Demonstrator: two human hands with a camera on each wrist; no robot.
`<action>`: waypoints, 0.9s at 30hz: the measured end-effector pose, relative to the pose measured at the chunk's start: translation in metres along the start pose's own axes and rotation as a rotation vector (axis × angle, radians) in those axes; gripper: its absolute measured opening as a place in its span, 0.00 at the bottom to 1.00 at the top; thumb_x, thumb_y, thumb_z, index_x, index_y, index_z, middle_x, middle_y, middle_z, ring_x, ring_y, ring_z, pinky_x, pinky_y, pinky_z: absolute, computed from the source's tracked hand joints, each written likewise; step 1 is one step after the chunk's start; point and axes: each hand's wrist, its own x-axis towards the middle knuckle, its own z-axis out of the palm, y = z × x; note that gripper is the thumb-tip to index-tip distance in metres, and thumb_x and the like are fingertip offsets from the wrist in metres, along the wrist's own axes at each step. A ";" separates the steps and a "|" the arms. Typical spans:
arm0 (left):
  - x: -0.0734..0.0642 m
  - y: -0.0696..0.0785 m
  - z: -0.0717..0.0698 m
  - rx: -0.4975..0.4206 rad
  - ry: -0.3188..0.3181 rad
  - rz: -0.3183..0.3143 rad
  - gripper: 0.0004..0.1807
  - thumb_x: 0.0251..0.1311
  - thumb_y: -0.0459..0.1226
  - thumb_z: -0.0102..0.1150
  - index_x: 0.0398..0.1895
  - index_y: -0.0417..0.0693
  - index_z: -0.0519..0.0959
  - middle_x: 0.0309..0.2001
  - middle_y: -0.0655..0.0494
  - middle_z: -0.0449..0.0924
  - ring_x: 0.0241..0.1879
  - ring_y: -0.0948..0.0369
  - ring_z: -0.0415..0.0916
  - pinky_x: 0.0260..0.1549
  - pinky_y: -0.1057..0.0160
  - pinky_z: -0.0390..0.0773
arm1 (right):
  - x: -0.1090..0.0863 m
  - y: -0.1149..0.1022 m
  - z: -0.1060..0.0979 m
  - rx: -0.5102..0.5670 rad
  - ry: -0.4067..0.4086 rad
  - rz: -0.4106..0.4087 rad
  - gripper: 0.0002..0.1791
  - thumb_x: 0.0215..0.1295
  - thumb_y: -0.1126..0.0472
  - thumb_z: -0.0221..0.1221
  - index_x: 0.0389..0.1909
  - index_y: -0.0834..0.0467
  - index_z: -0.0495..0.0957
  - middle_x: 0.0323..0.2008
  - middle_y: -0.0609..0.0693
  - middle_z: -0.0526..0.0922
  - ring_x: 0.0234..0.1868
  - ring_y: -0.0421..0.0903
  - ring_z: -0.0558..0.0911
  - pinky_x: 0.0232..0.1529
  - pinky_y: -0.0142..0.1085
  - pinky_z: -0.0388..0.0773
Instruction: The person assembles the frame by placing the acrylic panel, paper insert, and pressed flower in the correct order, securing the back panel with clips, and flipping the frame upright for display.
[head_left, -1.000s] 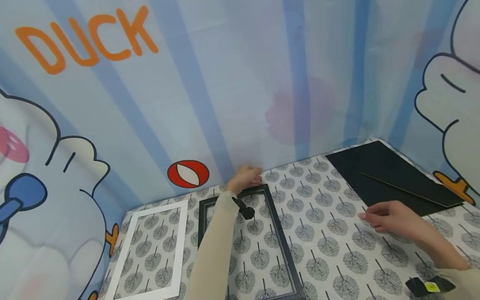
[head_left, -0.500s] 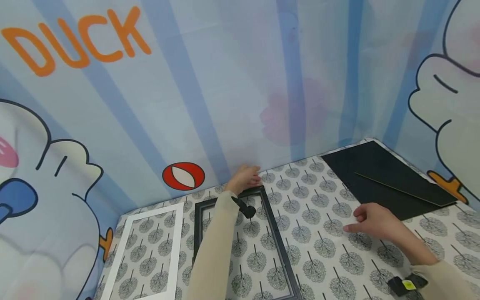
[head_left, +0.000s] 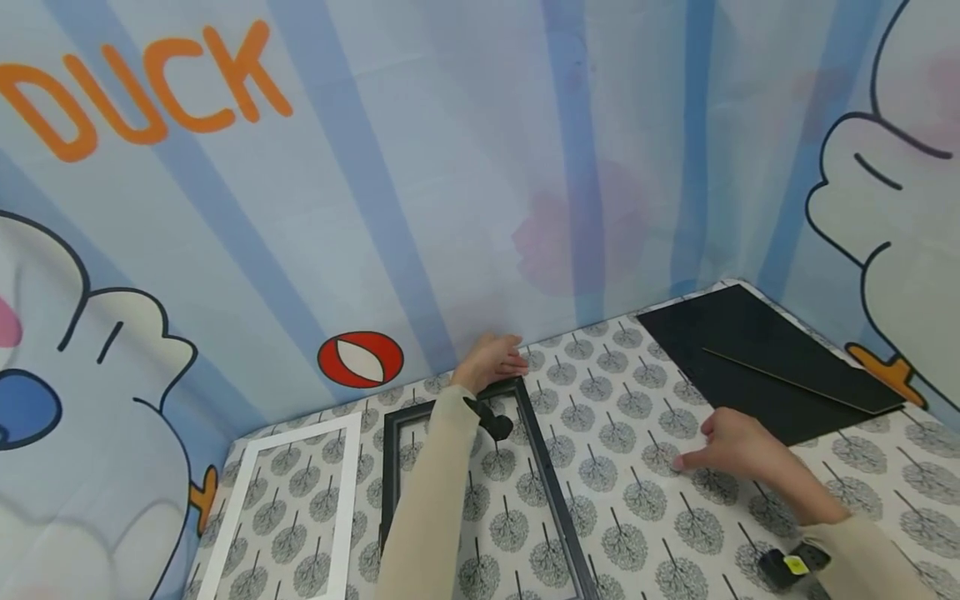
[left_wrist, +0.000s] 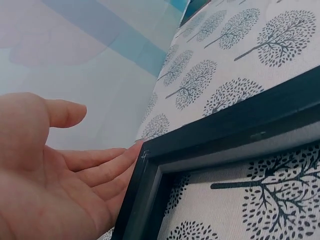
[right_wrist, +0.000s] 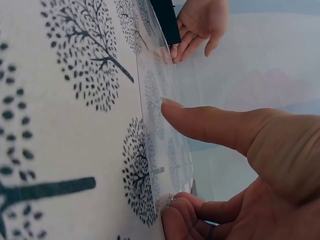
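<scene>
In the head view, my left hand [head_left: 489,362] is at the far edge of a black picture frame [head_left: 546,467]. The left wrist view shows its fingers fairly straight, their tips touching or close behind the frame's corner [left_wrist: 150,150], the thumb apart. My right hand [head_left: 738,446] is low over the cloth, right of the frame. In the right wrist view, its curled fingers [right_wrist: 182,212] hold the lower edge of a clear sheet [right_wrist: 156,120], while the thumb reaches over it. How firmly the thumb presses cannot be told. The sheet is barely visible from above.
A white rectangular border [head_left: 343,492] lies left of the black frame. At the far right is a black board [head_left: 735,317] bearing a thin stick-like strip [head_left: 787,382]. A printed curtain [head_left: 465,167] rises directly behind the cloth-covered table [head_left: 630,433].
My right hand has moved left, away from the black board and toward the black frame, and its pose has turned slightly. The left hand stays at the frame's far edge. The head view has shifted slightly.
</scene>
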 end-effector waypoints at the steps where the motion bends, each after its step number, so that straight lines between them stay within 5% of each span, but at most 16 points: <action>1: 0.000 0.000 0.000 0.001 0.001 -0.003 0.32 0.82 0.46 0.47 0.72 0.23 0.66 0.62 0.31 0.81 0.62 0.42 0.83 0.63 0.55 0.84 | 0.000 -0.001 0.001 0.000 0.002 0.010 0.39 0.56 0.53 0.77 0.17 0.47 0.49 0.17 0.40 0.47 0.20 0.38 0.47 0.25 0.32 0.49; 9: -0.001 0.003 0.005 0.028 0.051 -0.046 0.30 0.83 0.47 0.47 0.70 0.27 0.71 0.58 0.34 0.84 0.54 0.47 0.88 0.58 0.57 0.86 | 0.000 -0.001 0.000 -0.007 0.010 0.026 0.32 0.54 0.55 0.78 0.17 0.50 0.59 0.16 0.40 0.50 0.20 0.39 0.52 0.24 0.33 0.54; 12: 0.000 0.004 0.006 0.048 0.067 -0.056 0.29 0.82 0.47 0.48 0.71 0.31 0.72 0.54 0.36 0.87 0.46 0.50 0.90 0.57 0.56 0.86 | 0.003 -0.001 -0.001 -0.029 0.000 0.040 0.25 0.54 0.53 0.79 0.26 0.66 0.74 0.18 0.50 0.66 0.22 0.43 0.62 0.25 0.36 0.65; 16: 0.001 0.005 0.010 0.079 0.085 -0.063 0.28 0.81 0.46 0.50 0.73 0.35 0.71 0.45 0.41 0.90 0.33 0.58 0.88 0.55 0.56 0.87 | 0.007 -0.001 -0.001 -0.055 -0.018 0.066 0.43 0.55 0.52 0.79 0.55 0.84 0.74 0.45 0.74 0.81 0.34 0.51 0.76 0.36 0.43 0.80; 17: 0.001 0.005 0.011 0.083 0.089 -0.065 0.28 0.80 0.45 0.50 0.74 0.35 0.70 0.42 0.42 0.90 0.31 0.59 0.86 0.54 0.56 0.87 | 0.008 -0.001 -0.001 -0.061 -0.022 0.073 0.46 0.55 0.51 0.79 0.58 0.84 0.72 0.53 0.77 0.80 0.38 0.53 0.78 0.38 0.45 0.82; 20: 0.002 0.006 0.014 0.107 0.097 -0.072 0.29 0.80 0.44 0.50 0.75 0.35 0.69 0.37 0.47 0.88 0.28 0.61 0.82 0.48 0.60 0.86 | 0.009 -0.001 -0.001 -0.064 -0.029 0.089 0.47 0.55 0.51 0.79 0.60 0.84 0.71 0.56 0.78 0.78 0.41 0.55 0.80 0.41 0.48 0.84; 22: 0.003 0.006 0.016 0.120 0.095 -0.074 0.30 0.80 0.44 0.50 0.76 0.34 0.67 0.35 0.49 0.86 0.29 0.60 0.81 0.44 0.62 0.84 | 0.008 -0.001 -0.002 -0.054 -0.024 0.097 0.44 0.55 0.51 0.79 0.57 0.82 0.73 0.48 0.74 0.80 0.39 0.54 0.79 0.38 0.45 0.81; 24: 0.004 0.006 0.018 0.125 0.093 -0.074 0.29 0.79 0.42 0.51 0.75 0.33 0.67 0.35 0.50 0.84 0.30 0.60 0.80 0.40 0.65 0.81 | 0.009 0.000 -0.002 -0.041 -0.022 0.107 0.34 0.55 0.52 0.79 0.44 0.78 0.76 0.34 0.65 0.78 0.32 0.50 0.74 0.32 0.42 0.77; 27: 0.006 0.007 0.019 0.131 0.088 -0.076 0.27 0.76 0.38 0.54 0.71 0.30 0.70 0.33 0.52 0.83 0.30 0.61 0.78 0.35 0.67 0.79 | 0.008 0.001 -0.005 -0.025 -0.013 0.110 0.30 0.56 0.53 0.78 0.39 0.74 0.76 0.29 0.58 0.73 0.29 0.48 0.71 0.30 0.39 0.72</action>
